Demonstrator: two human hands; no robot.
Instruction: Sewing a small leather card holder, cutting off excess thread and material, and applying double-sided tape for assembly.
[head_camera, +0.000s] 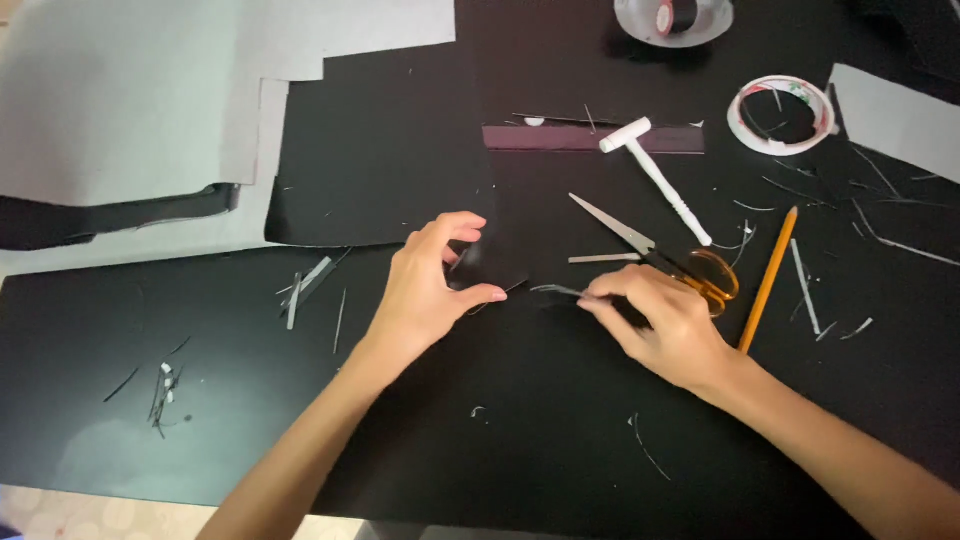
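Fingers (470, 295) of our left hand (425, 290) curl shut around the corner of a small black sheet piece (495, 265), thumb beneath and forefinger arched over its edge, holding it just above the black tabletop (250, 420). Our right hand (665, 325) lies close beside it, its fingertips pinched together on a thin dark strip (555, 291) that runs toward the left thumb; we cannot tell whether the strip is still joined to the piece.

Just behind the right hand lie orange-handled scissors (655, 250), blades parted and set down, with an orange pencil (768, 280) alongside and a white-handled tool (655, 175) resting against a dark maroon strip (590, 138). Slivers and offcuts (310, 285) scattered over the tabletop suggest that much cutting is already done; the larger black sheet (380, 150) and the grey sheets (150, 90) at far left appear largely whole, so more work looks to remain.

As for containers, a roll of tape (780, 115) at upper right holds a few stray trimmings inside its ring, and a shallow white dish (700, 22) at the top edge carries a dark roll (675, 14).
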